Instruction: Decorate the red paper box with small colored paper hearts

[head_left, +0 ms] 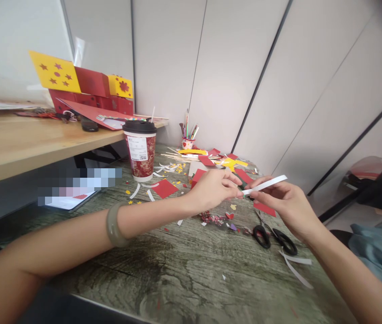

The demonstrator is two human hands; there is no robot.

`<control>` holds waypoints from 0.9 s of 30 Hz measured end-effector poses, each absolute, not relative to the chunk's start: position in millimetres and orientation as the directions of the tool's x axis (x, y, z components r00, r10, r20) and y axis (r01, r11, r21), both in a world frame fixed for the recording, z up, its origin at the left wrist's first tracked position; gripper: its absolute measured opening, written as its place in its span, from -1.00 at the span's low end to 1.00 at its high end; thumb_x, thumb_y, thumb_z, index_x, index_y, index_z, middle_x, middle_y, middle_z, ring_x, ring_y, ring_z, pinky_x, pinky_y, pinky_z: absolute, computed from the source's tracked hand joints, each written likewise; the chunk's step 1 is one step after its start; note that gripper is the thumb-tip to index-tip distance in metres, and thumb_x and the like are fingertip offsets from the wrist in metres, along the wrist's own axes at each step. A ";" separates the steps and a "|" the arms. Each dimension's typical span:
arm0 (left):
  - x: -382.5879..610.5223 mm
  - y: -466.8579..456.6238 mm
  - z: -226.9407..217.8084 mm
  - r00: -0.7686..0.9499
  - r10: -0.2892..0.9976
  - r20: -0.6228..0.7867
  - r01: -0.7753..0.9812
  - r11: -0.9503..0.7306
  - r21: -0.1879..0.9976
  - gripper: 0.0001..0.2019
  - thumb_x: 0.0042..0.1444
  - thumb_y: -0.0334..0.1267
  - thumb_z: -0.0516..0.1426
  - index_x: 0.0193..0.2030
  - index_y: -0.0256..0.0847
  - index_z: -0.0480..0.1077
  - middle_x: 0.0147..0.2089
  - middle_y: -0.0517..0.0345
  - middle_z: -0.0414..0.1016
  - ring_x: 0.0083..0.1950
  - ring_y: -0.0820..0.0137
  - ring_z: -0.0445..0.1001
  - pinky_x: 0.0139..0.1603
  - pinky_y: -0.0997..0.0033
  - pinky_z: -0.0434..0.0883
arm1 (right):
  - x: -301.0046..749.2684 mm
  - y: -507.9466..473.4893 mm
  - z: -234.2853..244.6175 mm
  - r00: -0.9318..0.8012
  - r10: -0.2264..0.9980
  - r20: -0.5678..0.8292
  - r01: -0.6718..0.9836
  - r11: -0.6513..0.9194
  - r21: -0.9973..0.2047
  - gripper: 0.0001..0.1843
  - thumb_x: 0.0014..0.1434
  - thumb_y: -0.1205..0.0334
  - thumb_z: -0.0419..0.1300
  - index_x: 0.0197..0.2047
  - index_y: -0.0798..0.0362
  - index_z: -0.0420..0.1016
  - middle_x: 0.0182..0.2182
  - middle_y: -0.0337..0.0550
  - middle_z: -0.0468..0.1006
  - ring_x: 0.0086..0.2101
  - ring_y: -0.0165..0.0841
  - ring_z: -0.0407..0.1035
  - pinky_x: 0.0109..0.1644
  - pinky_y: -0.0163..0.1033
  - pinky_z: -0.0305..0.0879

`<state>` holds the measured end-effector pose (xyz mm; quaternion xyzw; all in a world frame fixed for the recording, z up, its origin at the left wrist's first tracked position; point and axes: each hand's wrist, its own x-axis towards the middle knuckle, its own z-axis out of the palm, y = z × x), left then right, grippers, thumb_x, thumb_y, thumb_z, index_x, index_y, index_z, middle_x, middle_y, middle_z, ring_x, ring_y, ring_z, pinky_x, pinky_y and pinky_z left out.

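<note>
A narrow white paper strip (267, 184) is held above the grey wooden table (191, 265). My left hand (213, 189), with a pale green bangle on its wrist, pinches the strip's near end between closed fingertips. My right hand (283, 203) grips the same strip a little farther along, its fingers closed round it, and the free end juts up to the right. Below my right hand lie black-handled scissors (273, 235) and a red paper piece (264, 208). Small paper scraps (215, 218) lie under my left hand.
A red paper cup with a black lid (140, 150) stands left of centre, with red paper squares (164, 188) and white strips (297, 266) scattered round. A pot of pencils (187, 137) stands at the back. Red and yellow paper boxes (86, 87) sit on the raised wooden shelf (18, 144).
</note>
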<state>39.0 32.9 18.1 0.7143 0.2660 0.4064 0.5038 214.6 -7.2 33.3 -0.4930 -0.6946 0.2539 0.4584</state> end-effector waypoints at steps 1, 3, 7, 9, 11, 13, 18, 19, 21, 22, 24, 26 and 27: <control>38.9 32.7 18.4 0.526 0.798 0.293 -0.028 -0.328 0.944 -0.82 -0.13 -0.39 0.16 -0.31 -0.32 0.36 -0.45 0.12 0.46 -0.42 0.52 0.40 -0.37 0.47 0.35 | 214.6 -7.3 33.3 -0.103 0.916 0.387 0.449 0.390 -0.804 -0.82 -0.11 0.14 0.29 -0.39 0.00 0.47 -0.37 -0.23 0.50 -0.32 -0.36 0.37 -0.24 -0.27 0.30; 38.6 31.9 19.0 0.525 0.808 0.268 -0.027 -0.298 0.954 -0.88 -0.14 -0.40 0.17 -0.38 -0.33 0.38 -0.47 0.14 0.45 -0.45 0.54 0.38 -0.38 0.48 0.35 | 214.7 -7.6 33.4 -0.114 0.914 0.390 0.448 0.398 -0.801 -0.83 -0.10 0.15 0.29 -0.39 0.00 0.47 -0.37 -0.24 0.50 -0.32 -0.36 0.37 -0.23 -0.27 0.29; 38.5 30.6 20.8 0.535 0.794 0.290 -0.039 -0.320 0.947 -0.94 -0.14 -0.41 0.17 -0.45 -0.35 0.40 -0.49 0.18 0.40 -0.48 0.59 0.33 -0.40 0.52 0.32 | 215.3 -8.3 34.0 -0.100 0.915 0.391 0.445 0.393 -0.805 -0.84 -0.10 0.17 0.29 -0.39 -0.02 0.47 -0.38 -0.27 0.50 -0.34 -0.40 0.36 -0.24 -0.30 0.28; 38.8 30.3 21.4 0.538 0.791 0.292 -0.047 -0.317 0.947 -0.95 -0.14 -0.42 0.16 -0.46 -0.34 0.40 -0.50 0.19 0.39 -0.48 0.60 0.31 -0.42 0.54 0.32 | 214.8 -8.5 34.6 -0.098 0.917 0.387 0.439 0.389 -0.810 -0.84 -0.10 0.17 0.29 -0.39 -0.01 0.46 -0.38 -0.25 0.50 -0.34 -0.39 0.36 -0.25 -0.29 0.29; 39.2 30.1 21.3 0.542 0.790 0.286 -0.053 -0.307 0.950 -0.95 -0.13 -0.39 0.16 -0.46 -0.33 0.40 -0.50 0.19 0.38 -0.47 0.59 0.32 -0.42 0.53 0.33 | 213.4 -8.8 35.5 -0.108 0.918 0.381 0.431 0.389 -0.814 -0.82 -0.12 0.16 0.29 -0.39 0.00 0.45 -0.37 -0.22 0.50 -0.34 -0.37 0.37 -0.26 -0.27 0.30; 39.3 29.7 20.7 0.548 0.785 0.289 -0.049 -0.315 0.948 -0.92 -0.13 -0.35 0.16 -0.45 -0.32 0.40 -0.49 0.19 0.38 -0.47 0.58 0.32 -0.42 0.50 0.35 | 211.6 -9.3 36.4 -0.121 0.917 0.380 0.426 0.394 -0.814 -0.81 -0.12 0.16 0.29 -0.40 0.00 0.44 -0.37 -0.21 0.50 -0.35 -0.36 0.37 -0.28 -0.26 0.31; 39.0 26.5 20.7 0.536 0.776 0.331 -0.010 -0.386 0.922 -0.87 -0.12 -0.28 0.14 -0.42 -0.31 0.40 -0.49 0.19 0.38 -0.51 0.58 0.29 -0.47 0.50 0.32 | 208.8 -11.8 37.9 -0.128 0.896 0.424 0.461 0.432 -0.775 -0.84 -0.09 0.17 0.27 -0.44 0.01 0.39 -0.44 -0.23 0.43 -0.41 -0.40 0.32 -0.35 -0.30 0.29; 38.9 25.5 21.0 0.533 0.774 0.342 -0.006 -0.401 0.916 -0.87 -0.12 -0.28 0.14 -0.42 -0.31 0.39 -0.49 0.19 0.38 -0.51 0.58 0.29 -0.47 0.50 0.30 | 208.7 -12.3 38.0 -0.131 0.889 0.440 0.468 0.446 -0.763 -0.85 -0.09 0.18 0.26 -0.45 0.02 0.38 -0.44 -0.23 0.42 -0.41 -0.41 0.32 -0.35 -0.30 0.28; 38.8 23.8 22.1 0.527 0.767 0.366 0.002 -0.431 0.902 -0.88 -0.11 -0.29 0.13 -0.43 -0.30 0.39 -0.51 0.20 0.38 -0.51 0.58 0.29 -0.48 0.51 0.28 | 208.9 -12.9 38.0 -0.138 0.875 0.465 0.465 0.472 -0.749 -0.86 -0.08 0.20 0.25 -0.45 0.03 0.37 -0.44 -0.23 0.40 -0.41 -0.41 0.31 -0.36 -0.30 0.27; 38.7 23.0 22.7 0.526 0.763 0.377 0.004 -0.445 0.896 -0.88 -0.11 -0.29 0.13 -0.43 -0.30 0.39 -0.52 0.21 0.37 -0.52 0.58 0.28 -0.49 0.52 0.27 | 209.0 -13.0 37.9 -0.143 0.871 0.470 0.459 0.480 -0.748 -0.87 -0.07 0.21 0.25 -0.45 0.03 0.36 -0.45 -0.23 0.39 -0.41 -0.42 0.31 -0.36 -0.30 0.27; 38.3 21.8 24.1 0.529 0.753 0.391 0.006 -0.465 0.886 -0.89 -0.11 -0.30 0.13 -0.44 -0.30 0.40 -0.53 0.22 0.37 -0.52 0.58 0.28 -0.48 0.52 0.26 | 209.1 -13.0 37.6 -0.157 0.867 0.473 0.443 0.489 -0.751 -0.87 -0.06 0.23 0.24 -0.46 0.03 0.34 -0.46 -0.24 0.39 -0.42 -0.43 0.30 -0.38 -0.31 0.25; 37.7 20.8 25.6 0.537 0.739 0.407 0.002 -0.484 0.875 -0.90 -0.11 -0.31 0.12 -0.44 -0.30 0.40 -0.51 0.21 0.39 -0.50 0.58 0.29 -0.46 0.52 0.27 | 209.1 -12.6 37.3 -0.168 0.867 0.470 0.431 0.493 -0.756 -0.86 -0.06 0.25 0.24 -0.46 0.03 0.32 -0.47 -0.26 0.39 -0.44 -0.45 0.28 -0.39 -0.32 0.22; 37.2 20.3 26.4 0.542 0.730 0.416 0.001 -0.496 0.868 -0.91 -0.11 -0.32 0.12 -0.44 -0.30 0.40 -0.51 0.21 0.40 -0.49 0.58 0.29 -0.45 0.53 0.27 | 209.2 -12.4 37.2 -0.173 0.866 0.469 0.425 0.495 -0.758 -0.86 -0.06 0.25 0.24 -0.46 0.03 0.32 -0.47 -0.27 0.38 -0.44 -0.46 0.28 -0.39 -0.33 0.21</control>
